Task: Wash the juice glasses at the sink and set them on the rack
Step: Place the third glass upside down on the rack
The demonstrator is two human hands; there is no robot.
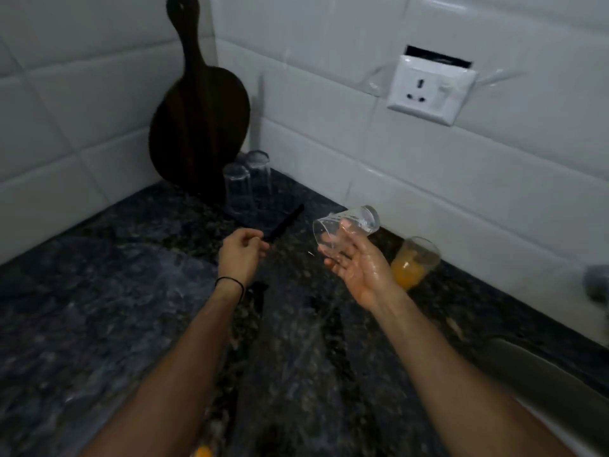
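My right hand, wet, holds a clear juice glass tipped on its side above the counter, mouth toward the left. My left hand hovers over the counter with loosely curled fingers and holds nothing. Two clear glasses stand upside down on a dark rack mat in the corner. A glass with orange juice residue stands by the wall, just right of my right hand.
A dark wooden cutting board leans in the tiled corner behind the rack. A white wall socket sits on the right wall. The sink rim shows at the lower right. The dark speckled counter is wet.
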